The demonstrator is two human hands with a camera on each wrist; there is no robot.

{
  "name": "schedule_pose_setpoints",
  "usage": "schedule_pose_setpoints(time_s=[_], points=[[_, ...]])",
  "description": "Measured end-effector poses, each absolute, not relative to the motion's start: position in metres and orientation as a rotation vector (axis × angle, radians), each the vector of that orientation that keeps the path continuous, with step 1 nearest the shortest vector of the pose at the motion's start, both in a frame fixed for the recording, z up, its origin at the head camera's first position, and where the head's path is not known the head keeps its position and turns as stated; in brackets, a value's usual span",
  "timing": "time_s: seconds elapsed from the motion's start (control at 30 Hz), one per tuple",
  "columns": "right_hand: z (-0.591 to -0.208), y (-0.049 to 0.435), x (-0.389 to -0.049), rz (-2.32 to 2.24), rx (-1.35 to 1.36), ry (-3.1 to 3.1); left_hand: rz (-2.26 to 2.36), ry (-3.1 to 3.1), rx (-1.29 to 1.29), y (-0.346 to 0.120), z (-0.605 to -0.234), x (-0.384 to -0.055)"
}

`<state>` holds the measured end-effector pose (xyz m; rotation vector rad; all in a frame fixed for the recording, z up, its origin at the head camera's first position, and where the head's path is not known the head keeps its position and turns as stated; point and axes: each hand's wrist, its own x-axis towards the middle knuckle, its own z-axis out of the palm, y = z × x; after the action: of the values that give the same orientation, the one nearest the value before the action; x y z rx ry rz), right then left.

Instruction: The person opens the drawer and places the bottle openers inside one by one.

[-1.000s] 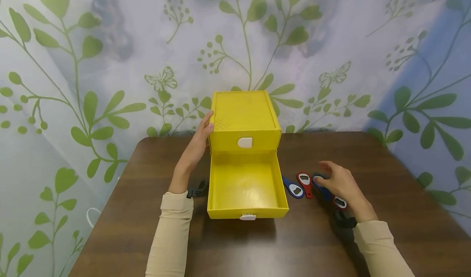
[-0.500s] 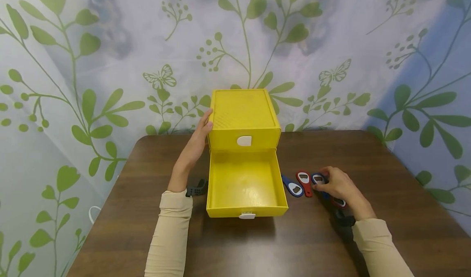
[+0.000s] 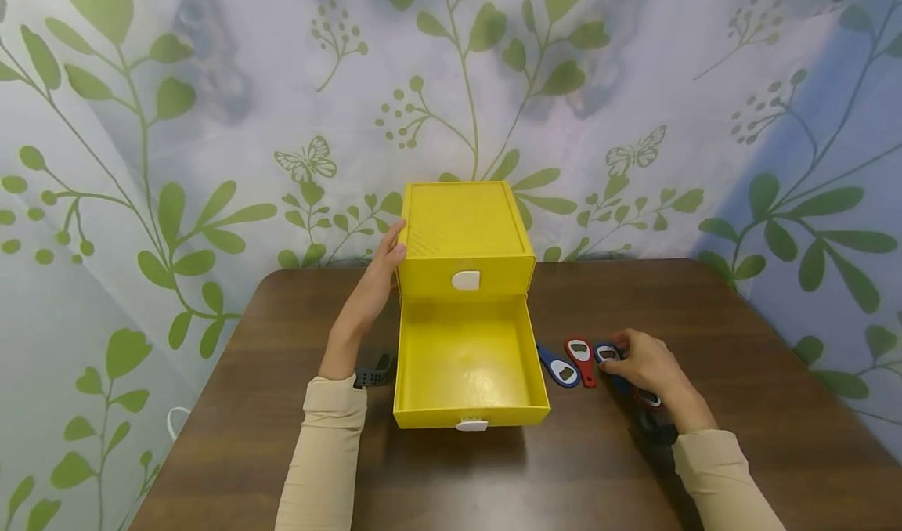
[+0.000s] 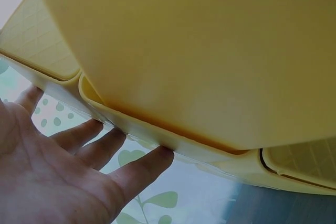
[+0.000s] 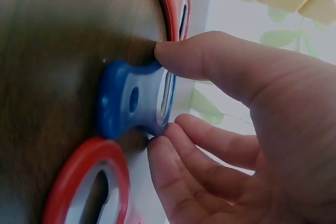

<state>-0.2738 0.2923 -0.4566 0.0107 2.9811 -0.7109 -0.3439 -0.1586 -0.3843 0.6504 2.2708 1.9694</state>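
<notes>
The yellow drawer box (image 3: 463, 222) stands on the desk (image 3: 465, 484), its lower drawer (image 3: 468, 359) out, my left grip (image 3: 372, 292) spread against its left side. Rightward lie a blue opener (image 3: 564, 373), a red opener (image 3: 579, 351), then a second blue opener (image 3: 606, 352) between thumb and fingers of my right grip (image 3: 648, 364); I cannot tell whether they pinch.

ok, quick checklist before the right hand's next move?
1. Left hand touching side of yellow cabinet: ok.
2. Lower drawer pulled out: ok.
3. Blue opener between thumb and fingers of right hand: ok.
4. Firm grip on it: cannot tell.
5. Clear head view of it: not ok, partly covered.
6. Apart from red opener nearer the wrist: cannot tell, they overlap in the right wrist view.
</notes>
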Motion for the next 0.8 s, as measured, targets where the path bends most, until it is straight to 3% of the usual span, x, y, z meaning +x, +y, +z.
schedule_pose_setpoints(time_s=[0.47, 0.8], points=[[-0.448, 0.284, -0.269, -0.681, 0.005, 3.059, 1.977, 2.264, 0.645, -0.158, -0.386, -0.342], [-0.416, 0.256, -0.255, -0.731, -0.150, 3.252, 1.979, 2.271, 0.642, -0.157, -0.384, -0.341]])
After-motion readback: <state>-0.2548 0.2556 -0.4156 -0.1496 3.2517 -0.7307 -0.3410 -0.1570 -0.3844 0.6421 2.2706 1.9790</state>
